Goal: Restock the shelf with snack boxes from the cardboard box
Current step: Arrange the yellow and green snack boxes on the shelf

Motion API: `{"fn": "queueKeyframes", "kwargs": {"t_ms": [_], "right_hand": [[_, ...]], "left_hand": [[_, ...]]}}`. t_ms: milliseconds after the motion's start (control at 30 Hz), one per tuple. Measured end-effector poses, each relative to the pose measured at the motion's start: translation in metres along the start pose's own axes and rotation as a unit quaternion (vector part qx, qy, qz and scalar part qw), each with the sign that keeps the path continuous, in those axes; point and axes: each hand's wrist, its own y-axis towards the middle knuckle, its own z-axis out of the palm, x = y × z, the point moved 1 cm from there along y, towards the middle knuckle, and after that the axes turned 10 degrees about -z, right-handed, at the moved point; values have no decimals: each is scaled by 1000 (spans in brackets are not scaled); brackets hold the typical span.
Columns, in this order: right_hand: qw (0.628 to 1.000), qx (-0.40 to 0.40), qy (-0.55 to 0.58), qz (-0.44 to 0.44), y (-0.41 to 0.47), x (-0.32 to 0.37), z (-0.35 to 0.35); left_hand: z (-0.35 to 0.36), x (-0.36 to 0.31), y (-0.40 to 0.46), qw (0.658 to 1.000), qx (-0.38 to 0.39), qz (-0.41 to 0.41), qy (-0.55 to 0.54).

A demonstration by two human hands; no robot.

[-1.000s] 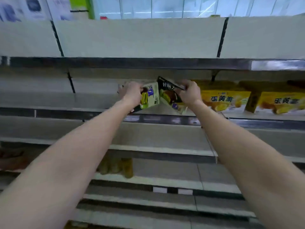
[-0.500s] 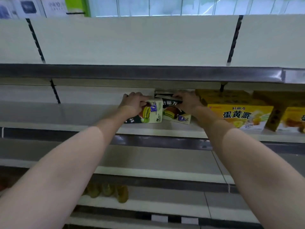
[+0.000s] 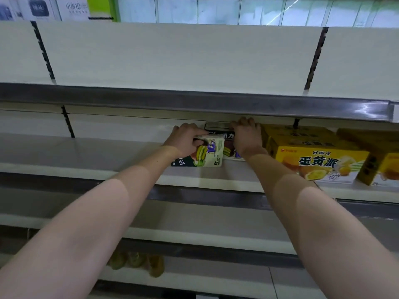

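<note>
Both my arms reach onto the second shelf (image 3: 108, 152). My left hand (image 3: 185, 139) grips a green and cream snack box (image 3: 210, 155) from its top left; the box stands on the shelf. My right hand (image 3: 246, 137) lies over a dark snack box (image 3: 228, 138) just right of it, fingers curled over its top and far side. That dark box sits a little further back, pressed between the green box and the yellow boxes. The cardboard box is out of view.
Yellow snack boxes (image 3: 317, 160) fill the shelf to the right, more of them at the frame's edge (image 3: 386, 167). The shelf above (image 3: 194, 100) hangs low over my hands. Lower shelves (image 3: 194, 231) run beneath; some bottles (image 3: 138, 262) stand on one.
Both boxes went from tilted in the air to standing on the shelf, then slid further back. My hands stay on them.
</note>
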Motion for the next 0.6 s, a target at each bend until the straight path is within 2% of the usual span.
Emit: {"fn": "queueKeyframes", "kwargs": {"t_ms": [167,333,400,533,600], "right_hand": [[1000,3,20,-5,-1,-7,2],[979,-55,195,-16,-1,-9,-3],[978,-56,197,-36,1,-4,-5],[977,-50,186,-92,6,16,-8],[972,-51,190,-129,7,33,-7]], "left_hand": [[1,-4,5,1000,17,8,-3],[-20,-4,11,986,141,-8,-85],[-34,3,12,981,181,2,-76],[-61,19,6,977,214,3,-20],[-68,26,1,972,220,-24,-73]]}}
